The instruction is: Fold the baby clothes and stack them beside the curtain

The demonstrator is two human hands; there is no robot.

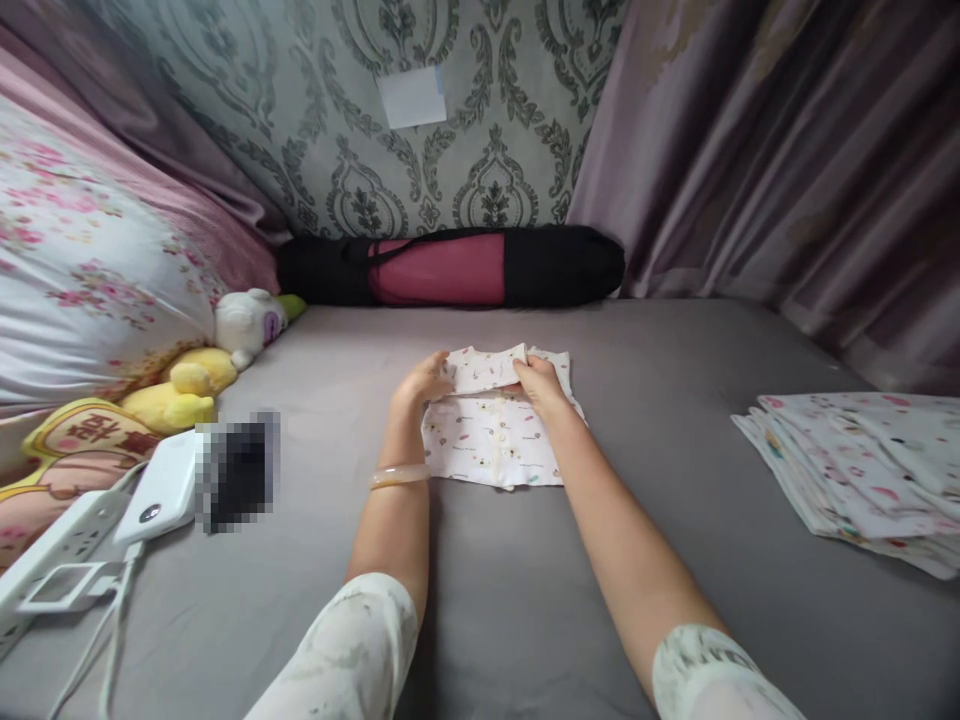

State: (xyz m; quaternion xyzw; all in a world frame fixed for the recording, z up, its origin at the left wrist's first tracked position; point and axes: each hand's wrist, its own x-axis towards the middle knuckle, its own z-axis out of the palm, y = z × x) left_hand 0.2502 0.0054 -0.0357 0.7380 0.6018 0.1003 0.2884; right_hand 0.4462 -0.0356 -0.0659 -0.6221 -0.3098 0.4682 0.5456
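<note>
A small white garment (491,450) with a tiny coloured print and a row of fastenings down its middle lies on the grey bed sheet (495,590). Its far part is lifted and folded over toward me. My left hand (426,380) grips the left end of this folded part, its fingertips partly hidden by the cloth. At the other end, my right hand (540,382) pinches the cloth, thumb on top. A pale bangle (400,476) circles my left wrist.
To the right lies a stack of folded printed cloths (862,470). At left are a power strip (67,540), a white power bank (161,485), cables and plush toys (251,320). A black-and-red long bag (442,268) lies along the wall.
</note>
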